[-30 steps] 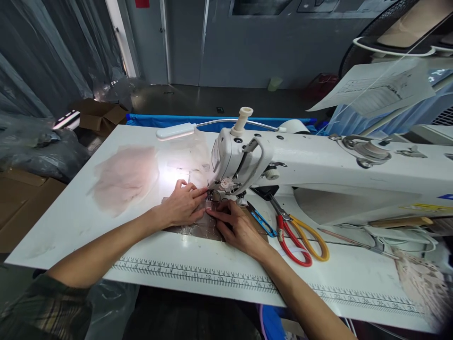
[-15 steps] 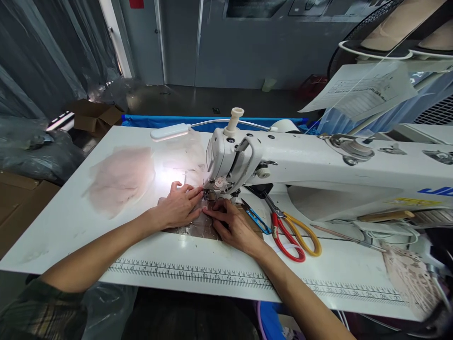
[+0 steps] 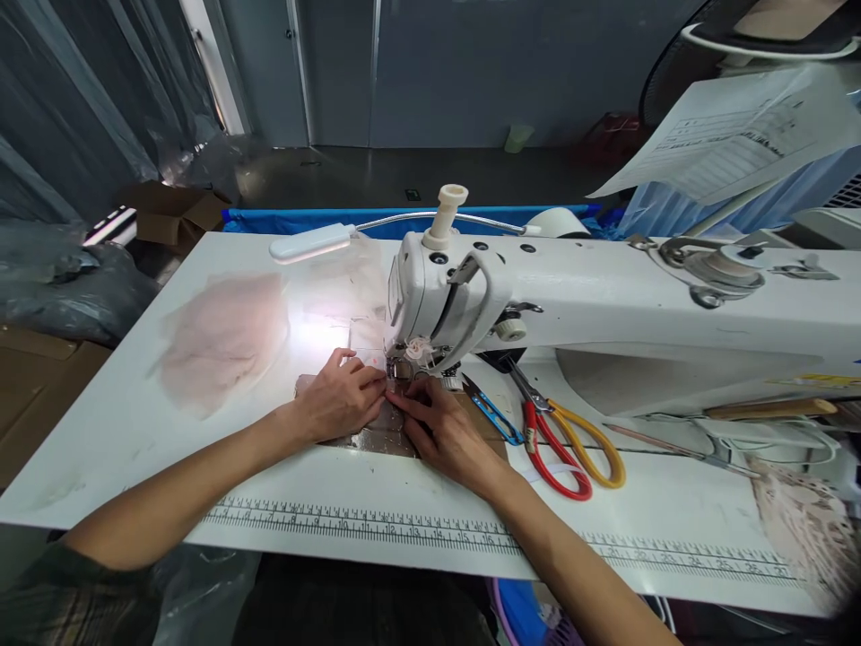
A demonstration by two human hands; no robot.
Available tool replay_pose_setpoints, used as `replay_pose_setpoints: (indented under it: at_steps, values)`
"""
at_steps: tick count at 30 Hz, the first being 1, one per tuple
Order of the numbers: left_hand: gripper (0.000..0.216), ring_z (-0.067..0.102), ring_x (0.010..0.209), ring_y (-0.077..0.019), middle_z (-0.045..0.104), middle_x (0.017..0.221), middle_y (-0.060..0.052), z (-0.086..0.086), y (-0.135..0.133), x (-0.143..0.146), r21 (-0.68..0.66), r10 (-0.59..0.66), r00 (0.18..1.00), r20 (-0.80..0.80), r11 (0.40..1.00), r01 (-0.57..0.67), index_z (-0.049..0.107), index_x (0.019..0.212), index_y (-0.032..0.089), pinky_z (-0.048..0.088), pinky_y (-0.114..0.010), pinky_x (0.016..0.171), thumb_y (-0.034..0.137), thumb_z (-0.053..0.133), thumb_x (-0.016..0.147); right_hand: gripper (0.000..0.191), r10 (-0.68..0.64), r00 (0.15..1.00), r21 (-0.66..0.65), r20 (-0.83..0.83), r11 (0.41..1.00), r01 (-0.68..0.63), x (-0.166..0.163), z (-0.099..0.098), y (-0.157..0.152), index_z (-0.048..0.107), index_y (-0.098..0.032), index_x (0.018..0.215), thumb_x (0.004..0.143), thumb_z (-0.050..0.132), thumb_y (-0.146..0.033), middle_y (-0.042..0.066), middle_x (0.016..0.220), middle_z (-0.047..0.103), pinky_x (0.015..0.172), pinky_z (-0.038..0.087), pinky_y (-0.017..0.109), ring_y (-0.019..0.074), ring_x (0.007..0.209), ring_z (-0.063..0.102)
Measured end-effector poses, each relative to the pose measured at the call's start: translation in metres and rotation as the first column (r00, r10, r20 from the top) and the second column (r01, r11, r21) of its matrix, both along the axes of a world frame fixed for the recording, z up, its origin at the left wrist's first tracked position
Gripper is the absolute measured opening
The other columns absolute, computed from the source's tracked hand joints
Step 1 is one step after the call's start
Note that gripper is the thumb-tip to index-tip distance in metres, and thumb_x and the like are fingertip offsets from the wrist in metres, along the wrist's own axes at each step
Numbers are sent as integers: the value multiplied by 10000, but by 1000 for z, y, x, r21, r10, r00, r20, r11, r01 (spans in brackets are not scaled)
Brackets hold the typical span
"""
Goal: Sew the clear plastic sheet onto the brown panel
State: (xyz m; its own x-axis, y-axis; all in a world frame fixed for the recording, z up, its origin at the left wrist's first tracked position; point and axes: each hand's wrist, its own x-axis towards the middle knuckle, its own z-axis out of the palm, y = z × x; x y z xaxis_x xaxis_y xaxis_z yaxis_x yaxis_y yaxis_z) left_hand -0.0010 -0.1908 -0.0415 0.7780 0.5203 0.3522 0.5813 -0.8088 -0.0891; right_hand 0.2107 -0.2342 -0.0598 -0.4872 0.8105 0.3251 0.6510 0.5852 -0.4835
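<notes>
A white sewing machine (image 3: 605,301) stands on a white table (image 3: 121,413). My left hand (image 3: 340,399) lies just left of the presser foot (image 3: 402,366), fingers pressed together on a small sheer piece of fabric (image 3: 367,336). My right hand (image 3: 447,431) lies just right of the foot, fingertips pinching the same piece at the needle. Under both hands is the metal needle plate (image 3: 377,435). A small pale flower-shaped trim (image 3: 418,346) sits at the machine head above the foot.
A stack of pale pink sheer fabric (image 3: 221,336) lies at the left. A gooseneck lamp (image 3: 313,242) lights the work. Blue thread snips (image 3: 494,414) and red and yellow scissors (image 3: 571,444) lie right of my hand. Lace (image 3: 800,529) lies far right. A printed ruler (image 3: 404,528) runs along the front edge.
Both hands stay at the presser foot and have drawn slightly closer together on the fabric. The view has shifted a little as my head moved.
</notes>
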Motion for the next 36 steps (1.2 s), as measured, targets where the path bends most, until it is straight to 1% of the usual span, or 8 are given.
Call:
replay_pose_setpoints:
  at_steps: [11,16,20,22,28,30,33,36]
  values:
    - [232,598,939,-222,647,1121,-105,1,2,13,-44,148,988,-49,988,-150,661,989,136,393,-475,943,246,457,981,412,-85,996,-48,-17,995,84,2,2,4,534,-225,1341,943,429,-233,128,1131,543,851,544,408,227,951,618]
    - [210,601,883,-200,663,989,-78,36,-14,4,-235,14,999,-34,972,-21,665,827,151,438,-404,853,243,513,939,321,-191,977,-30,-96,981,189,6,9,7,620,-210,1185,912,452,-225,95,1052,614,821,538,368,221,941,625]
    - [342,574,632,-105,604,603,34,79,-43,-18,-652,-267,958,102,710,267,571,597,177,470,-281,754,374,647,866,264,-206,972,-33,-110,979,203,5,11,8,658,-200,1058,901,447,-207,89,1001,629,777,534,348,205,875,624]
    - [252,602,688,-122,647,670,16,89,-50,-30,-639,-233,958,168,715,286,614,689,187,480,-287,768,368,640,862,252,-200,975,-33,-95,980,197,4,10,7,664,-194,1029,900,448,-201,85,954,641,760,531,351,208,846,621]
    - [390,560,1152,-247,584,1284,-141,53,-26,-44,-389,-189,975,120,894,221,565,1215,157,444,-433,971,279,597,846,260,-119,987,4,-110,993,120,-2,5,3,648,-164,1057,890,449,-164,103,960,634,768,539,361,206,840,623]
    - [255,580,1134,-243,604,1259,-155,34,-14,-40,-349,-193,974,121,910,224,612,1118,132,452,-436,956,208,498,903,261,-88,988,20,-125,996,91,-4,6,2,645,-161,1058,893,444,-158,114,989,622,789,543,370,211,876,621]
    - [276,656,938,-198,703,1039,-107,22,3,-35,-435,-121,971,205,878,201,654,946,128,500,-368,849,223,397,971,283,-13,990,45,-143,999,20,-5,10,0,640,-163,1099,890,449,-148,123,1047,610,844,541,383,213,947,616]
    - [425,641,674,-142,688,727,-45,27,17,-38,-653,48,959,280,742,153,681,926,133,505,-264,660,366,335,1008,305,132,987,72,-94,989,-126,-6,12,-2,655,-189,1107,849,501,-133,112,1138,612,946,499,438,235,1079,575]
